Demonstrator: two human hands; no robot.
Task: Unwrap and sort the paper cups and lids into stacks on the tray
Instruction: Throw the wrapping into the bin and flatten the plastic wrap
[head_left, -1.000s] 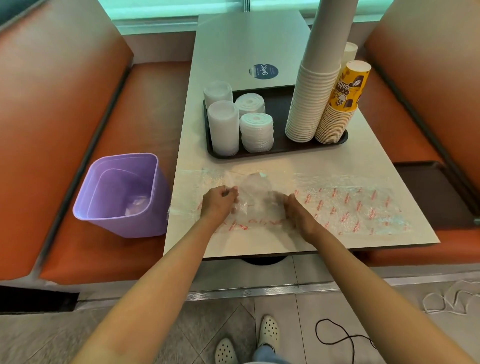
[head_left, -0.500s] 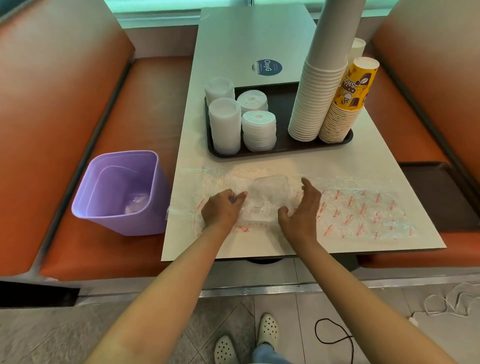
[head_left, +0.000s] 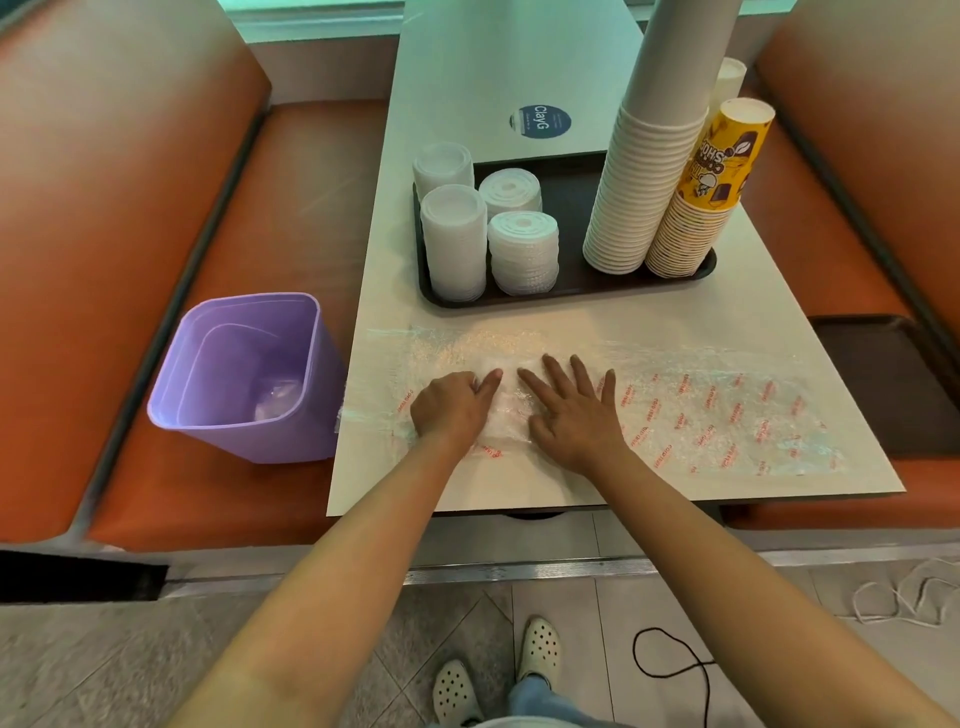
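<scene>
A clear plastic wrapper (head_left: 727, 415) with red print lies flat across the near part of the table. My left hand (head_left: 454, 410) rests on its folded middle with fingers curled on the plastic and the index finger stretched out. My right hand (head_left: 574, 410) presses flat on it, fingers spread. Behind them, the dark tray (head_left: 571, 300) carries a tall white cup stack (head_left: 644, 182), a yellow printed cup stack (head_left: 711, 176), and several lid stacks (head_left: 454, 239) at its left end.
A purple bin (head_left: 244, 379) with crumpled plastic inside stands on the orange bench at the left, against the table edge. A second dark tray (head_left: 883, 379) lies on the right bench. A black cable (head_left: 670, 660) lies on the floor by my feet.
The raised fold of plastic between my hands has been pushed down flat. My right hand has opened and spread over it; my left hand stayed at the fold's left side.
</scene>
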